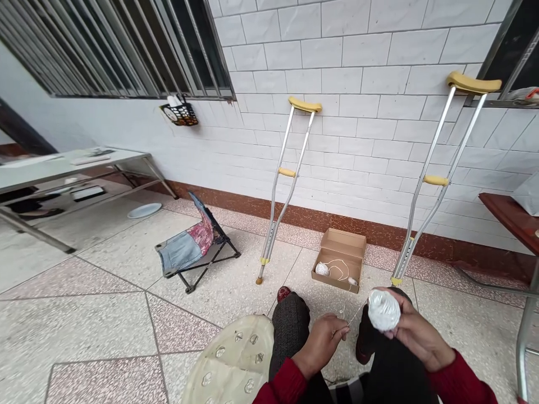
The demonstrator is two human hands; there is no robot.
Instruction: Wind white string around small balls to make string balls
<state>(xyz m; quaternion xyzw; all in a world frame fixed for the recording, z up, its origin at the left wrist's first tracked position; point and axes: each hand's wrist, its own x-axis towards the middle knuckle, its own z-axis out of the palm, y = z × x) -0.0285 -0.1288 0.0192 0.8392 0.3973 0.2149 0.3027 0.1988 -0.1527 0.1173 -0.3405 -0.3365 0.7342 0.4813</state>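
My right hand is closed around a ball of white string, held above my knees. My left hand pinches the thin white strand that runs from the ball. Both arms wear red sleeves, and my legs in dark trousers stretch out below. On the floor ahead, an open cardboard box holds a smaller ball of string and loose thread.
Two metal crutches lean on the white tiled wall. A small folding chair stands to the left, a metal table beyond it. A pale plastic stool is by my left leg. A red bench is at right.
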